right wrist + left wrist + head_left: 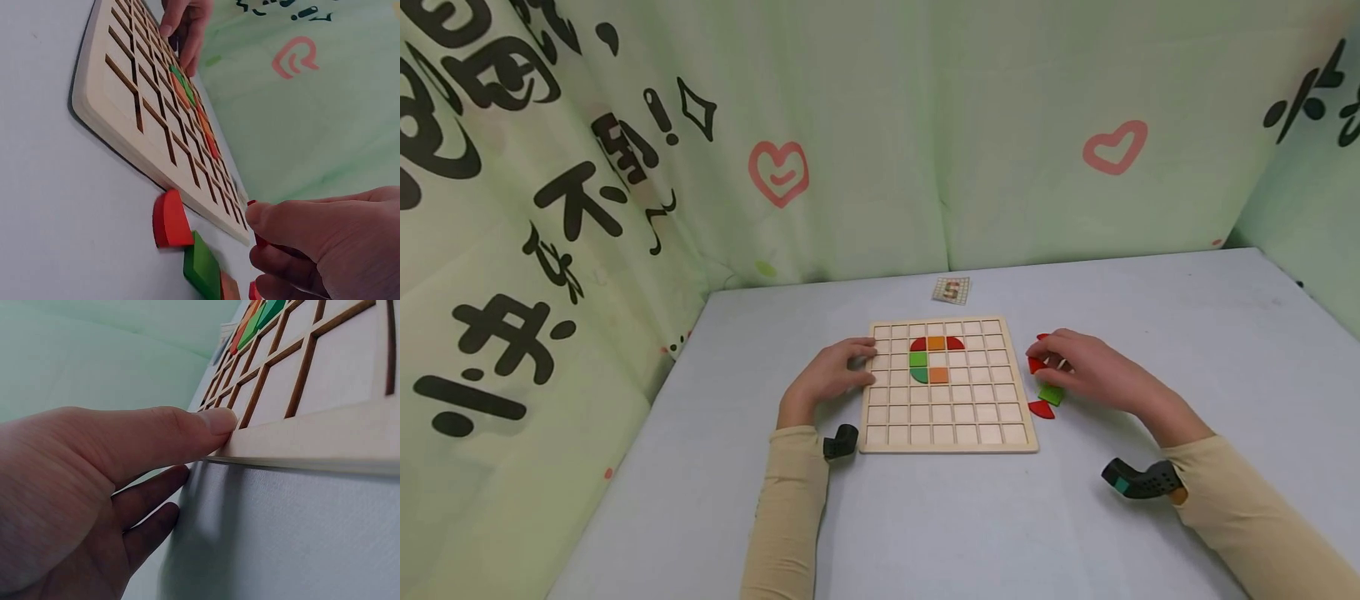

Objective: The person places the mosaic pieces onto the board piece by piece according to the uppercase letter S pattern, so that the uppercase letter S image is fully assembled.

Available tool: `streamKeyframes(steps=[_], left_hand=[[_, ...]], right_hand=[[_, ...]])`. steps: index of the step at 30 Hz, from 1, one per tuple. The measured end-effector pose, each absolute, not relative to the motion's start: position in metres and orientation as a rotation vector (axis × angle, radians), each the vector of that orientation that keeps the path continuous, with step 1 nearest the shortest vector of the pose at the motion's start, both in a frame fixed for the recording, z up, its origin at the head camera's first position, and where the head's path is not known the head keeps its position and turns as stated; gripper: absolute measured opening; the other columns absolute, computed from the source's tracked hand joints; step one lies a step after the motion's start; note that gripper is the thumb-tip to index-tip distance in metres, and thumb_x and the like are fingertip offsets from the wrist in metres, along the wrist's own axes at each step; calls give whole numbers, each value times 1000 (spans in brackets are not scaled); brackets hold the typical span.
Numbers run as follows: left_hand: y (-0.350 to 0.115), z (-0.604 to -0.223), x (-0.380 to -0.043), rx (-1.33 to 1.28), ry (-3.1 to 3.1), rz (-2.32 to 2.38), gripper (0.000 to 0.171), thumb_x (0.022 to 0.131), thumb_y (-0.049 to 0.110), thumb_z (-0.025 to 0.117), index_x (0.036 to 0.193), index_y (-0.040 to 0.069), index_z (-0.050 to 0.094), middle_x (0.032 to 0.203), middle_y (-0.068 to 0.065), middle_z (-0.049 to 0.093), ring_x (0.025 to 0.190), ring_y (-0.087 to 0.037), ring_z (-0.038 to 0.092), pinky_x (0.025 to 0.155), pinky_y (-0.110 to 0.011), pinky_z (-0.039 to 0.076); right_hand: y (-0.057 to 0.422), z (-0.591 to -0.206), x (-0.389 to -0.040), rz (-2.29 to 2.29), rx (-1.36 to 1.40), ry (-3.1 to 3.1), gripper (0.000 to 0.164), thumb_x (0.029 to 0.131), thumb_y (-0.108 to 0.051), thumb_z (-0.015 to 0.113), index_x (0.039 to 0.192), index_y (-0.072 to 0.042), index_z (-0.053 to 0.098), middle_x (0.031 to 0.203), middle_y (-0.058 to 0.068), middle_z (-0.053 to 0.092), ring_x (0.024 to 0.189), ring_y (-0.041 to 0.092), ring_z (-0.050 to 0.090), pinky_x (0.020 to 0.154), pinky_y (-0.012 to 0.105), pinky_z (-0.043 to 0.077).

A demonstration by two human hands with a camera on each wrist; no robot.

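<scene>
A wooden grid board (955,414) lies on the table with red, orange and green pieces set in several of its cells. At its left edge my left hand (829,375) rests thumb and fingertips against the rim; the left wrist view shows the thumb (219,422) on the frame, other fingers loosely extended. Right of the board, my right hand (1086,367) pinches a small red piece (1036,365) between thumb and fingers, which mostly cover it. Below that hand lie a green square piece (1051,395) and a red quarter-round piece (1042,409).
A small pattern card (951,290) lies behind the board. In the right wrist view, an orange piece (229,287) sits beside the green one. A pale green curtain (880,167) hangs along the table's back and sides.
</scene>
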State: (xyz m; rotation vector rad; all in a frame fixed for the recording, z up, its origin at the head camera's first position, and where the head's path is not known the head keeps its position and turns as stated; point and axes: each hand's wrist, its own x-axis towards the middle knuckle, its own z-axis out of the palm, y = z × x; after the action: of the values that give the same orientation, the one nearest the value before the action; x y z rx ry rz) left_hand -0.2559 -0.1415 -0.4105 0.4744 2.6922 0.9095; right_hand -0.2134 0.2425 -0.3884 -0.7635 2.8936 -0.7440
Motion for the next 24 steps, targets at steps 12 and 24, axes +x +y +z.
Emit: streamKeyframes(steps=[12, 24], left_hand=[[-142, -412, -257, 467, 2695, 908, 49, 92, 13, 70, 140, 4, 59, 156, -5, 47, 150, -27, 34, 122, -42, 31], [-140, -412, -257, 429, 2689, 924, 51, 92, 14, 71, 141, 4, 58, 157, -3, 45, 151, -26, 32, 123, -42, 30]], right_hand=[[191, -389, -227, -621, -886, 2819, 25, 91, -13, 73, 114, -3, 70, 102, 4, 65, 89, 15, 56, 77, 31, 53], [161, -396, -239, -618, -868, 2818, 27, 92, -14, 73, 115, -2, 70, 104, 7, 68, 92, 19, 58, 84, 37, 54]])
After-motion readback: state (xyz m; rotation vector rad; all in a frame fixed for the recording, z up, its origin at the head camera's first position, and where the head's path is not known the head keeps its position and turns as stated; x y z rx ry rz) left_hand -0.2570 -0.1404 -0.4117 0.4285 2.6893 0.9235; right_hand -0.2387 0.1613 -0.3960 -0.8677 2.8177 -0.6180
